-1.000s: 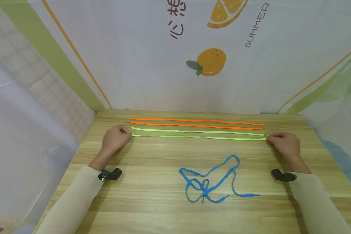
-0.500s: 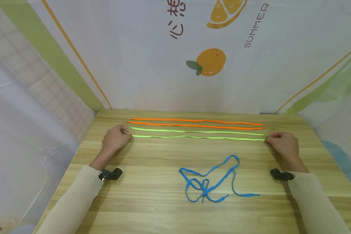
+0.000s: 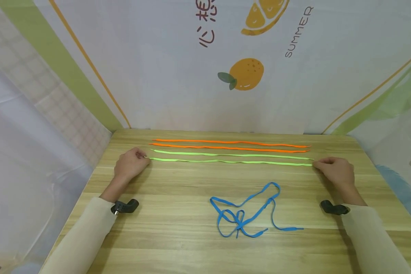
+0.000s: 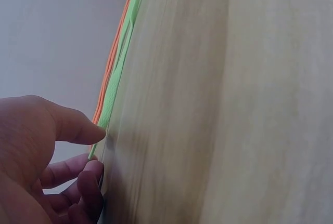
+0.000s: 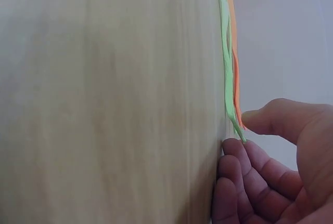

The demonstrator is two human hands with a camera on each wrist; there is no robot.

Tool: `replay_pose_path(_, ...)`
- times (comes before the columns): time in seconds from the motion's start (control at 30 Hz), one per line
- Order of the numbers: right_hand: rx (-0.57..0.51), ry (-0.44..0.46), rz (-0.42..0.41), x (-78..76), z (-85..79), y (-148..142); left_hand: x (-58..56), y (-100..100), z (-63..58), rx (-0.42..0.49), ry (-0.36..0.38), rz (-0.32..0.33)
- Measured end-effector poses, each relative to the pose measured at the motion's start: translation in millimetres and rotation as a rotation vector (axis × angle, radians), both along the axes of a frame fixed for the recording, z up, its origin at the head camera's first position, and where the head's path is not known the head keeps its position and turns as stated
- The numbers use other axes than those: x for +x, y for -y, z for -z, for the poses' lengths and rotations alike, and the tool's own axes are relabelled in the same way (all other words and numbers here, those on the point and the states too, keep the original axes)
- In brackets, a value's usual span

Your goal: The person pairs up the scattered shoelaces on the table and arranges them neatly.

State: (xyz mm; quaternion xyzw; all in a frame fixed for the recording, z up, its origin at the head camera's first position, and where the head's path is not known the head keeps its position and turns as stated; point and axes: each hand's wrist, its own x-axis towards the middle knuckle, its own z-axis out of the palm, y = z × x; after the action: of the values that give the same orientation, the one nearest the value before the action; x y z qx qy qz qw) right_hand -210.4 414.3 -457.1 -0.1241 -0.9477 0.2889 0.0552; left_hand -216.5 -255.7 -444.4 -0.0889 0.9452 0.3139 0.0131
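Observation:
Two green shoelaces run side by side across the wooden table: a rear lace and a front lace. Left hand is at the front lace's left end; in the left wrist view its thumb stands apart from the fingers, with the lace tip between, by the fingertips. At the other end is the right hand. The right wrist view shows its thumb parted from the fingers and the green tip against a fingertip. Neither hand pinches the lace.
Two orange shoelaces, a rear one and a front one, lie straight behind the green pair. A blue shoelace lies loosely looped nearer the person. A printed curtain hangs behind the table.
My left hand has shifted a little left and my right hand slightly right, outward from the front green lace. Slight waves have appeared along that lace.

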Motion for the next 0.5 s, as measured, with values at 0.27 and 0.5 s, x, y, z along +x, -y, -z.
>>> replay_pose_path(0.27, -0.071, 0.021, 0.037, 3.6, -0.4, -7, 2.6, 3, 0.6, 0.021, 0.007, -0.007)
replay_pose_path(0.5, -0.158, 0.017, 0.073, 12.0, -7.0, -9, 9.3, 2, -2.9, 0.031, -0.057, -0.018)
